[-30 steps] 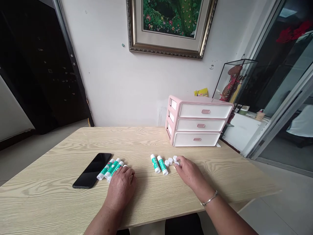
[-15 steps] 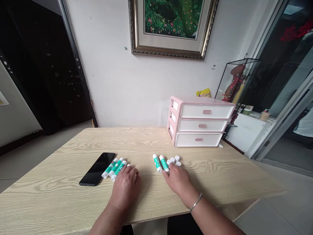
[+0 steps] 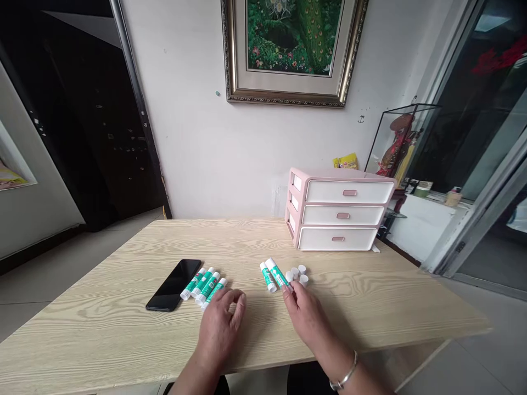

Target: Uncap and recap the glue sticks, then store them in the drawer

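Observation:
My right hand pinches the lower end of a green-and-white glue stick, its top tilted up and to the left. A second glue stick lies on the table just left of it. Several small white caps are grouped beyond my right fingertips. My left hand rests by a slanted row of several glue sticks, nearest to the rightmost one. Its thumb and curled forefinger are apart with nothing between them; the other fingers are partly hidden.
A black phone lies left of the glue stick row. A pink-and-white drawer unit stands at the back right of the wooden table, with a yellow packet at its top rear. The table's front edge is close to my lap.
My right hand has taken hold of one glue stick and tilted it up off the table. My left hand has drawn back from the row, its thumb parting from the forefinger. The view has shifted slightly.

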Demonstrator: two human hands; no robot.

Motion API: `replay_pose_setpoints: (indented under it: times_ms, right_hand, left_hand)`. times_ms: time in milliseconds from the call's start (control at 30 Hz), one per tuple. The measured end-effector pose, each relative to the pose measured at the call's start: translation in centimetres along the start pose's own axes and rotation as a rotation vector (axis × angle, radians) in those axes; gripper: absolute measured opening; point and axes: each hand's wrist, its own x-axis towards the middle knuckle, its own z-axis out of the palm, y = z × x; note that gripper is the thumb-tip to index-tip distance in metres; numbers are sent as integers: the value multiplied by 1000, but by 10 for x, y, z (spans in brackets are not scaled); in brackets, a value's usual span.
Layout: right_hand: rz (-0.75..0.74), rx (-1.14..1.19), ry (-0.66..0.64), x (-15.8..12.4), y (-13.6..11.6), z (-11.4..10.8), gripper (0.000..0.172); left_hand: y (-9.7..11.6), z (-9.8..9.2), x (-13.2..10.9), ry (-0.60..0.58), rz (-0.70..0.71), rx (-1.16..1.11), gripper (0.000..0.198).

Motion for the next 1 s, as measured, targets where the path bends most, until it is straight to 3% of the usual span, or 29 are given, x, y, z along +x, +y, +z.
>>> replay_pose_setpoints:
  times_ms: [167, 267, 367, 467, 567, 700, 833, 1000]
  right_hand:
    - [-88, 406, -174, -36, -26, 11, 39]
    - [-131, 514, -288, -51, -31, 17, 35]
    - [-138, 525, -314, -52, -29, 15, 34]
    - [-81, 503, -247, -47, -28, 5, 36]
    - [-85, 466, -190, -43, -34, -6, 34]
    - [-163, 315, -241, -46, -45, -11, 28]
    - [-186, 366, -265, -60, -41, -3, 24]
    - [-194, 453, -322, -71, -17, -3, 26]
  left_hand:
    - [46, 1, -18, -168, -238, -468, 48]
    - [68, -10, -24, -144, -298, -578, 45]
    - [73, -20, -30, -176, -214, -502, 38]
    - [67, -25, -36, -197, -113, -301, 34]
    - [63, -23, -44, -283, -7, -66, 32]
    - [68, -17, -55, -396, 120, 163, 28]
    - [77, -19, -63, -467, 140, 184, 29]
    - [86, -34, -73, -573, 74, -34, 40]
